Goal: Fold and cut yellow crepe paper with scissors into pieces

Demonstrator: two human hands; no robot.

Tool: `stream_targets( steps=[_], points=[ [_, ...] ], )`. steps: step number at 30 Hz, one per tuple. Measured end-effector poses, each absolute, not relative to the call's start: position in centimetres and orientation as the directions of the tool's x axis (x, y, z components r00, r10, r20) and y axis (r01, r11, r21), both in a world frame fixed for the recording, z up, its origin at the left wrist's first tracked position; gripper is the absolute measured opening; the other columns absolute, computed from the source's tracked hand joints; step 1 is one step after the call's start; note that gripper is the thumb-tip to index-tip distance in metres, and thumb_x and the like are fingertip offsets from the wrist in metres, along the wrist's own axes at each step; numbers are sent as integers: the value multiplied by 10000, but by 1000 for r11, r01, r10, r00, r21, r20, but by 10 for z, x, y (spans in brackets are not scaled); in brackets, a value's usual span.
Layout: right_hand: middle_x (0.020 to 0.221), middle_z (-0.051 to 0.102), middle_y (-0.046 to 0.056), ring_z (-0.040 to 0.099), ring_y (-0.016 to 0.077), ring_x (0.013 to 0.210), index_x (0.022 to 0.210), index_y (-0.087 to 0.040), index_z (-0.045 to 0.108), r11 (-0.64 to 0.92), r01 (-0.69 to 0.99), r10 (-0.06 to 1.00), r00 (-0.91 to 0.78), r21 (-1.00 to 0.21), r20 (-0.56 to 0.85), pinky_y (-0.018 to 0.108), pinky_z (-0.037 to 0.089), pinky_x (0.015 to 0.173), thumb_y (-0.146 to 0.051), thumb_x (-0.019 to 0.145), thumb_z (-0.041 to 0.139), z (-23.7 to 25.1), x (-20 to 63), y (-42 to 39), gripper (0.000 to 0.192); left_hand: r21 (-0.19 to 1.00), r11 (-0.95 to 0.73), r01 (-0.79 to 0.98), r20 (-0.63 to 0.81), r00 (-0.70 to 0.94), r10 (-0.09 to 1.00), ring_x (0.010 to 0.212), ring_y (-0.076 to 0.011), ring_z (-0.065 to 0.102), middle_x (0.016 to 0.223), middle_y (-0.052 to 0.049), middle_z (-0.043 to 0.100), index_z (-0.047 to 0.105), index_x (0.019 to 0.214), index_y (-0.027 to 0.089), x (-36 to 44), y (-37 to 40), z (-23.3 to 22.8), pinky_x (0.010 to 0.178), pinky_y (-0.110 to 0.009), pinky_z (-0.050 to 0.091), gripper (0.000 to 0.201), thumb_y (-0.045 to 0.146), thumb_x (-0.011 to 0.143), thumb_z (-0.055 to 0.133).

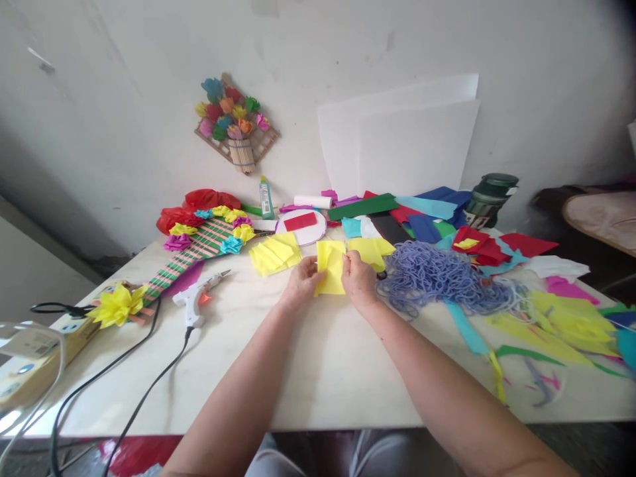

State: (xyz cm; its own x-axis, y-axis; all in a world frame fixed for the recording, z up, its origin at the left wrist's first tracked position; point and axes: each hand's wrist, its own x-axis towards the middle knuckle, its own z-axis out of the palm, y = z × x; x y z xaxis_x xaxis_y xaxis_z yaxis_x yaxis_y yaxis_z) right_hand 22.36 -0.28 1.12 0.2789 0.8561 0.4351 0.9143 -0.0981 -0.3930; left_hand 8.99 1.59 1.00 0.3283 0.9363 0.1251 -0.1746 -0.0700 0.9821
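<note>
Hands pinching a yellow paper square mid-table, both at once

Left hand (301,281) grips the left edge of the yellow paper piece (332,267) and right hand (358,278) grips the right edge, fingers closed narrow on it, sheet held just above the white table (322,371), near the middle. If it's getting folded or pleated, I'd say keep the edges lined up, crease firmly with the thumbs, and don't tug because thin paper like this tears easily. A stack of similar yellow pieces (275,254) sits just to the far left of the hands, the glue gun (199,298) is further left, and a purple yarn pile (432,275) is to the right. As for writing: the glue bottle (265,197) by the wall has a label, but it's too small to read.
</note>
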Motion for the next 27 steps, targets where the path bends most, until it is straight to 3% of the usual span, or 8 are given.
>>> stream_targets(
  steps=[3,9,17,22,27],
  points=[
    [648,618,80,540,168,572,935,-132,545,-91,936,862,244,-339,443,251,218,502,-260,890,285,11,222,-4,294,977,-53,-208,108,261,959,651,-141,583,747,-38,624,565,883,135,90,18,7,616,-244,447,356,333,608,674],
    [613,611,65,516,151,527,894,-127,549,-45,950,838,204,-308,507,251,182,485,-248,876,333,7,221,-3,249,995,-45,-93,59,157,986,481,-94,487,537,26,518,519,676,151,88,23,-2,448,-196,363,325,467,659,596],
    [595,601,54,491,141,513,844,-128,555,-29,918,804,256,-395,537,244,179,484,-221,852,382,2,220,1,197,994,-112,4,112,40,993,551,-110,515,581,7,527,500,705,159,94,24,-2,492,-202,390,380,538,723,477],
    [600,598,51,493,143,530,854,-130,557,-25,903,800,275,-429,533,242,178,489,-227,853,387,0,221,2,196,995,-79,60,72,105,992,557,-139,553,653,-7,583,499,929,167,94,21,-1,518,-236,423,423,336,586,679],
    [598,593,55,482,141,523,850,-125,557,-44,904,814,278,-424,510,246,161,488,-220,853,389,2,221,0,193,949,-125,288,144,-45,989,537,-127,514,563,7,532,551,735,155,88,28,-4,490,-216,383,129,203,617,563]
  ],
)
